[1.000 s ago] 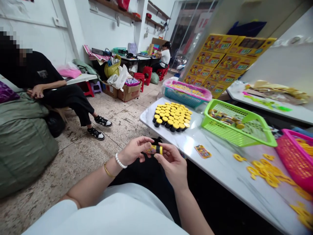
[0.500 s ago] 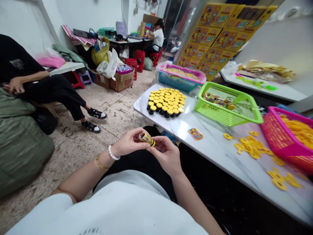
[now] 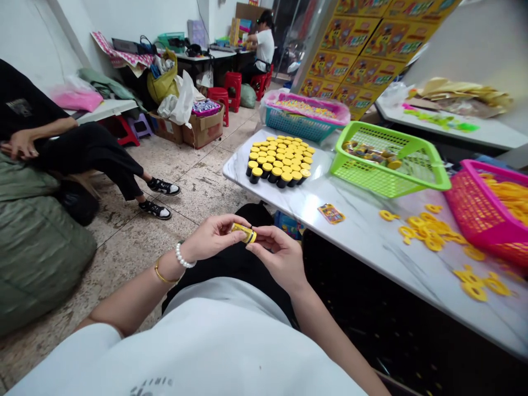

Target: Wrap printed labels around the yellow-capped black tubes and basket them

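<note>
A small bottle with a printed yellow label around it lies tilted above my lap, its yellow cap end pointing right. My left hand is closed around the label side, thumb on top. At the cap end, the thumb and fingertips of my right hand pinch lightly on either side. On the table to the right lies a flat printed sheet of labels. Beyond it stand several black bottles with yellow caps, packed close together.
The marble-patterned table holds a green basket of wrapped pieces, a blue basket, a pink basket and loose yellow ring-shaped parts. A seated person and a large green sack are at left.
The label, whose edge stuck out loosely before, now lies smoother around the bottle. The bottle has turned in my fingers, and both hands have shifted slightly left in view.
</note>
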The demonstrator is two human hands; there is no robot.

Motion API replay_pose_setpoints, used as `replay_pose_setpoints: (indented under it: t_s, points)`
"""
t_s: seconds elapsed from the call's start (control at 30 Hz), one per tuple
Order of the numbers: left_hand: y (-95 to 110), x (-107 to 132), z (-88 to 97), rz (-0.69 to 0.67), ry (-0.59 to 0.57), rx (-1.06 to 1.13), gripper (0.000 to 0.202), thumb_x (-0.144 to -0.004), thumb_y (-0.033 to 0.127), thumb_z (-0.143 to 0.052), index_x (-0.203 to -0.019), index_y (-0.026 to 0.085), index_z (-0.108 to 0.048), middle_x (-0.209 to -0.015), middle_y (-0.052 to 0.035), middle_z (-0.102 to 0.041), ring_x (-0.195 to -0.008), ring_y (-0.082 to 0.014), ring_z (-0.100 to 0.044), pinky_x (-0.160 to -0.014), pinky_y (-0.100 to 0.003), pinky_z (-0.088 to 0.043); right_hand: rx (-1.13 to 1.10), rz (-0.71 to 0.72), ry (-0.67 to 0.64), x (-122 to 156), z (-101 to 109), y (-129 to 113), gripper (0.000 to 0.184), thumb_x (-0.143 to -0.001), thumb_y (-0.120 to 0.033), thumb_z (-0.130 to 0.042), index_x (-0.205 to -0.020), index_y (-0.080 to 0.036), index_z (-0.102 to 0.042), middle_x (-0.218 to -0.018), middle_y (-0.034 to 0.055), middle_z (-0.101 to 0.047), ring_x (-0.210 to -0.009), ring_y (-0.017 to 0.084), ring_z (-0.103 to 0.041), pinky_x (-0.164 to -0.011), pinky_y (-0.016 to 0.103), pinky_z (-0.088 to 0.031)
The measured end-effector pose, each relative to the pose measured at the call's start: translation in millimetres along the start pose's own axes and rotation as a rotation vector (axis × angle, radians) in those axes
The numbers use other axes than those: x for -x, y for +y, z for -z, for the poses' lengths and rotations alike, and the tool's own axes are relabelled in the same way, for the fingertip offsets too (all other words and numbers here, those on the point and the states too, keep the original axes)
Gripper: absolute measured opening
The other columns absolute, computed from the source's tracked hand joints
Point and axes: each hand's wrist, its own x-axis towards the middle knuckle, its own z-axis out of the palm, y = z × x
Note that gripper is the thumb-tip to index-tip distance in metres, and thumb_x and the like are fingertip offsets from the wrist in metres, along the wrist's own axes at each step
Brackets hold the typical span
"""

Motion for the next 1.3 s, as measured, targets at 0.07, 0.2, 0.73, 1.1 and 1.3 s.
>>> replay_pose_setpoints:
  t_s: [0.07, 0.2, 0.73, 1.1, 1.3]
  points:
    - [-0.3, 0.3, -1.4, -0.016, 0.005, 0.008, 0.025, -0.076, 0.021, -0.078, -0.100, 0.014, -0.074, -0.087, -0.0067, -0.072, -0.073, -0.0117, -0.063, -0.068, -0.020, -0.050, 0.043, 0.063, 0.041, 2.0, 1.0, -1.5, 0.025, -0.077, -0.028, -0.080, -0.101, -0.026, -0.073, -0.099, 0.0053, -0.071, -0.086, 0.022, -0.072, -0.079, 0.039, -0.064]
    - [1.0, 2.2, -2.4, 0.038, -0.035, -0.014, 0.028, -0.079, 0.028, -0.076, -0.104, 0.015, -0.071, -0.074, -0.0020, -0.067, -0.053, -0.0081, -0.055, -0.049, -0.018, -0.042, 0.202, 0.180, 0.128, 4.7, 2.2, -6.1, 0.024, -0.073, -0.028, -0.083, -0.096, -0.030, -0.076, -0.102, 0.0068, -0.073, -0.093, 0.025, -0.070, -0.086, 0.045, -0.062]
    - [-13.6, 8.5, 2.7, -0.031, 0.029, -0.250, 0.018, -0.084, 0.027, -0.069, -0.097, 0.018, -0.076, -0.079, -0.0047, -0.067, -0.059, -0.0107, -0.055, -0.055, -0.020, -0.042, -0.198, -0.222, 0.137, 15.6, -14.4, 9.4, 0.029, -0.064, -0.030, -0.088, -0.091, -0.024, -0.079, -0.091, 0.0034, -0.077, -0.080, 0.021, -0.073, -0.081, 0.039, -0.063]
    - [-48.2, 4.7, 3.9, 0.228, -0.066, 0.064, 0.043, -0.081, 0.057, -0.067, -0.079, 0.015, -0.060, -0.054, 0.0026, -0.057, -0.037, -0.0056, -0.045, -0.036, -0.016, -0.031, -0.386, -0.369, -0.076, 15.3, -8.1, 18.8, 0.035, -0.068, -0.031, -0.086, -0.102, -0.027, -0.078, -0.102, 0.0015, -0.074, -0.077, 0.014, -0.070, -0.075, 0.031, -0.063]
    - [-44.8, 8.4, -10.0, 0.330, -0.155, 0.364, 0.054, -0.068, 0.059, -0.079, -0.084, 0.011, -0.061, -0.064, -0.0014, -0.066, -0.039, -0.0026, -0.044, -0.036, -0.015, -0.031, -0.314, -0.149, 0.078, 21.6, -9.6, 23.7, 0.013, -0.071, -0.028, -0.085, -0.083, -0.026, -0.081, -0.103, 0.0052, -0.068, -0.092, 0.020, -0.067, -0.065, 0.030, -0.064]
